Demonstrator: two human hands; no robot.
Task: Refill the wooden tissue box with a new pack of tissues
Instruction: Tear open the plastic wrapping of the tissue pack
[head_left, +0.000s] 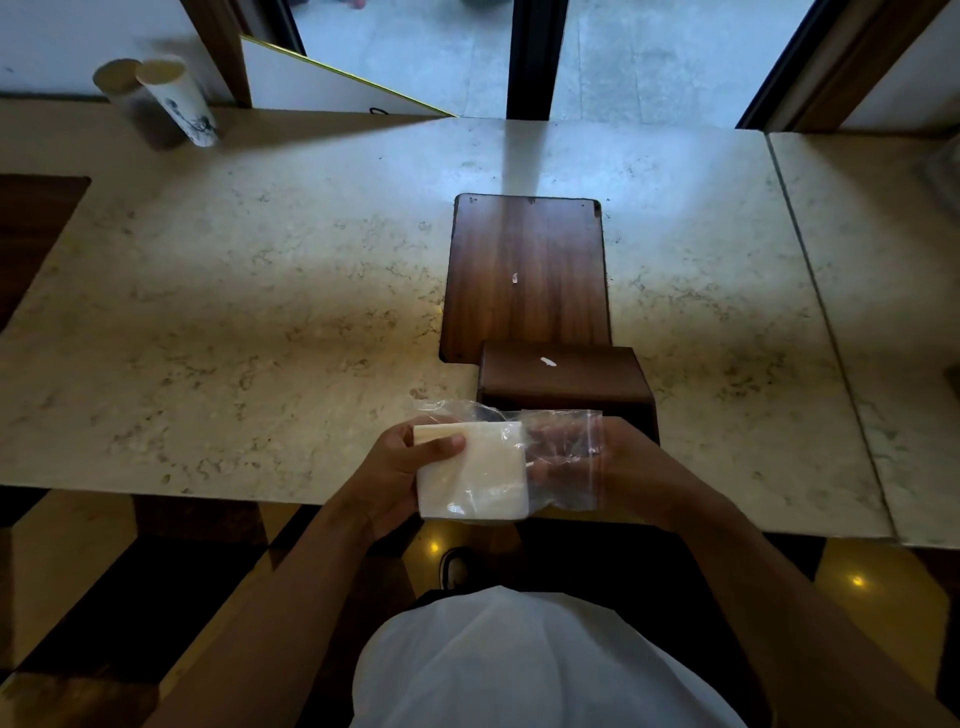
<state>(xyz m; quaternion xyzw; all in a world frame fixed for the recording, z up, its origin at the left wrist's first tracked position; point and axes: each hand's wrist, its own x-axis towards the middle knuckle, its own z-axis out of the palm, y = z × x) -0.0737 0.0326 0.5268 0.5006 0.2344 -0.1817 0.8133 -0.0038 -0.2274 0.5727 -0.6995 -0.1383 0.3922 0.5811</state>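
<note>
In the upper left of the frame a white paper cup (179, 101) stands on the beige marble desk (260, 312). Low at centre, the left hand (400, 475) has its grip clenched on a white square stack of tissues (475, 470), thumb on top, its long axis running away from the person. To its right, the right hand (613, 457) grips the clear plastic wrapper (566, 457) half pulled off. Just beyond, the dark wooden tissue box (563, 376) rests against a flat wooden panel (524, 270).
</note>
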